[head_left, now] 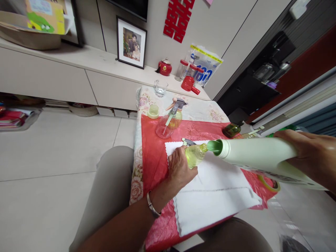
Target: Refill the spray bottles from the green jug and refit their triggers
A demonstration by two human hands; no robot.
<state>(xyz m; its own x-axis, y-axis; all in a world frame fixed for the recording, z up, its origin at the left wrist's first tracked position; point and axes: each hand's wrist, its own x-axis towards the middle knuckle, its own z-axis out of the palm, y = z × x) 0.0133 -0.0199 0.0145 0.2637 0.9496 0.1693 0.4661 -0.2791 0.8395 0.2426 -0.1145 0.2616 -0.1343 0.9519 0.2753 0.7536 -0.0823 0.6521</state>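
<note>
My left hand (181, 168) is wrapped round a small clear yellow-green bottle (194, 155), tilted with its open neck to the right. My right hand (312, 154) grips a large pale green jug (259, 151) lying almost level, its green spout at the small bottle's mouth. I cannot make out any liquid between them. Below both is a white cloth (210, 203) with a scalloped edge. Behind the small bottle lies a dark spray head (188, 142). Farther back stand a pink clear spray bottle (165, 126) and a yellow one (178, 117), partly hidden. A translucent green cap (153, 111) sits to their left.
A red plastic sheet (154, 147) covers much of the flowered tablecloth (216, 113). At the right are a dark green bottle (231, 130) and a tape roll (270, 183). A glass cup (160, 88) stands at the back, before a cabinet with jars (181, 70) and a framed photo (131, 42).
</note>
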